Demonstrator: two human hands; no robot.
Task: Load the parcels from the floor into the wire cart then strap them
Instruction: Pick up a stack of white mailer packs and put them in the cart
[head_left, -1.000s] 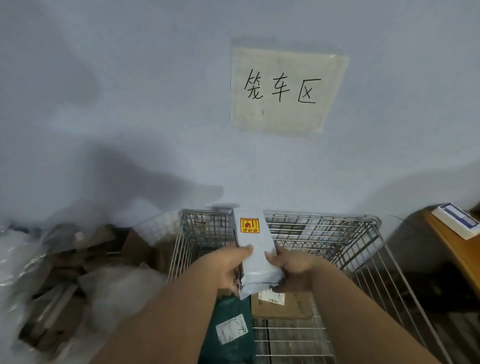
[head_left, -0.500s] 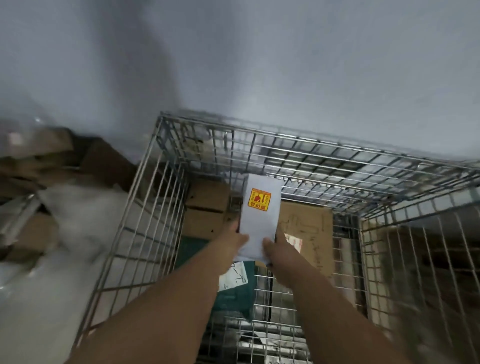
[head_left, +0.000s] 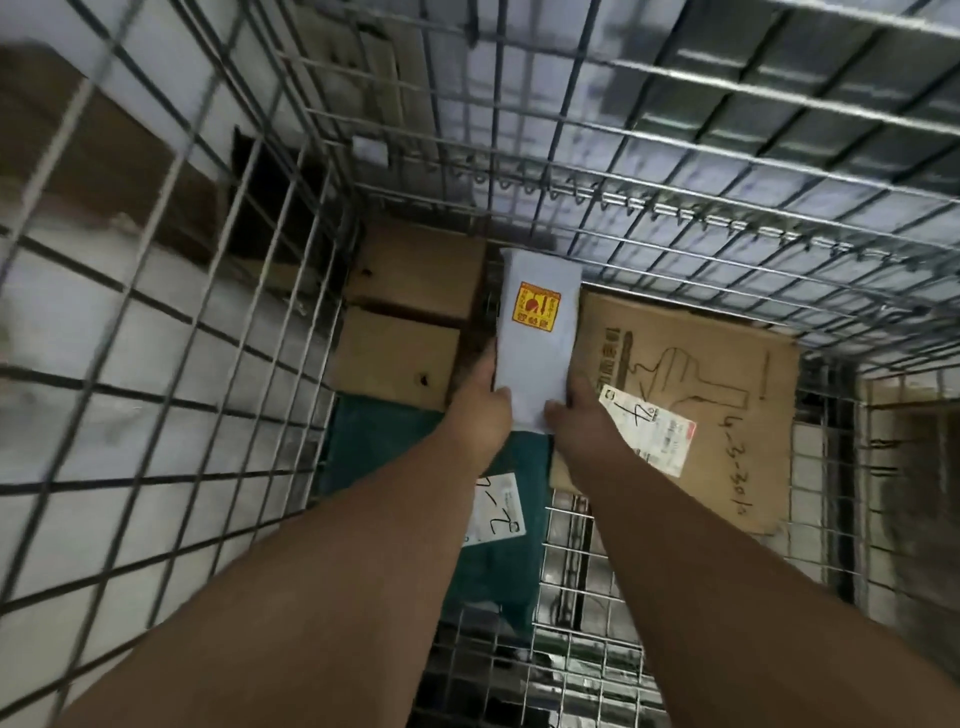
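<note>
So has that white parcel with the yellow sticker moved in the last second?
Yes. The white parcel, held by the left hand and right hand, went from above the wire cart's rim down inside it, near the cardboard box.

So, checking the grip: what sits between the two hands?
In the head view, the white parcel sits between the left hand and right hand, gripped at its near end.

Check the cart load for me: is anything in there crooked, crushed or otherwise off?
Mostly tidy. The large flat cardboard box lies skewed to the wire cart walls. The white parcel is not set down yet: the left hand and right hand hold its near end.
</note>
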